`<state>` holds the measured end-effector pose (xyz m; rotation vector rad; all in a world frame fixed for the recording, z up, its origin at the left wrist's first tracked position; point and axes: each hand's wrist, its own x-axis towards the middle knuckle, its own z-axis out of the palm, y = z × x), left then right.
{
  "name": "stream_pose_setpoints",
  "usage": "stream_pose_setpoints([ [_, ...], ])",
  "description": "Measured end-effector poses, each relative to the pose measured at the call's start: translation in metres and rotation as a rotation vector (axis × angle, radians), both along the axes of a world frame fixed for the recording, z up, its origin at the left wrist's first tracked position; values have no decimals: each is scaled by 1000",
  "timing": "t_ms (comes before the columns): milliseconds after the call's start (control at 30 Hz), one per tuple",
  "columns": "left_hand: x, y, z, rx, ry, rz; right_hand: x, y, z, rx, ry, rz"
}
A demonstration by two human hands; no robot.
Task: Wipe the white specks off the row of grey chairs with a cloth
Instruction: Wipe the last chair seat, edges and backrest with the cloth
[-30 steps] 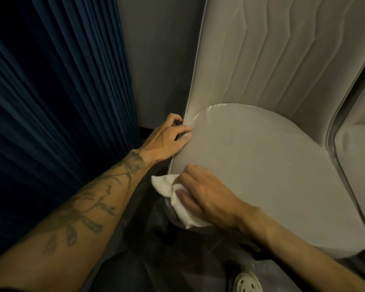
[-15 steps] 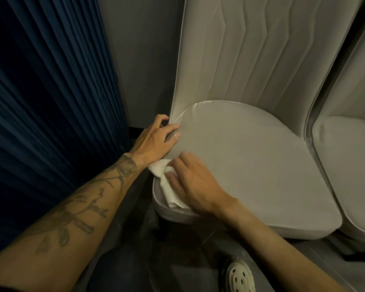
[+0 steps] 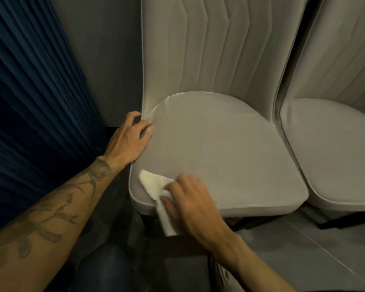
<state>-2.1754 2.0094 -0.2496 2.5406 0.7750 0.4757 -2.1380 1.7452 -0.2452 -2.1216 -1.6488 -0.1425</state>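
Observation:
A grey padded chair (image 3: 230, 148) with a ribbed back fills the middle of the head view. My right hand (image 3: 192, 205) grips a white cloth (image 3: 154, 186) and presses it on the seat's front left corner; part of the cloth hangs over the front edge. My left hand (image 3: 131, 138) rests on the seat's left rim near the backrest, with its fingers lying on the cushion. A second grey chair (image 3: 333, 148) stands close on the right. I can make out no white specks in this dim light.
A dark blue pleated curtain (image 3: 34, 98) hangs close on the left. A grey wall (image 3: 105, 60) runs behind the chairs. Grey floor tiles (image 3: 303, 249) lie below the seats.
The view has shifted right, bringing the second chair further in. My right hand has slid the cloth along the seat's left front edge. My left hand stays on the rim.

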Motion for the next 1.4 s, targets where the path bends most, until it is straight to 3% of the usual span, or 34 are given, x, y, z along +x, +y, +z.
stream_pose_setpoints([
  [100, 0, -2, -5, 1, -38, -1, 29, -58, -2, -2, -24, -186],
  [200, -1, -2, -7, -7, -60, -7, 16, -58, 2, 47, -37, -373],
  [367, -4, -3, -5, -18, -56, -9, -45, 8, -7, 18, -44, -192],
  [567, -5, -1, -9, -1, -55, -6, 12, -90, -12, 4, -11, -311],
  [633, -5, -1, -11, -12, -58, -5, 32, -124, -12, -2, -44, -433],
  [733, -4, -1, -13, -14, -63, -6, 61, -149, -10, 92, -55, -817],
  [833, -4, 0, -14, -13, -79, 1, 78, -152, -8, 204, 43, -1088],
  [1067, -2, 0, -16, 3, -105, 8, -9, -51, -11, 283, 195, -812],
  [1200, -2, 2, -17, 31, -88, 11, -31, -22, -10, 117, -76, -386],
  [1267, -2, 1, -17, 36, -90, 6, 3, -39, 3, 117, -120, -384],
  [1400, 0, -4, -14, 7, -83, 23, 95, -94, 24, -13, -135, -730],
])
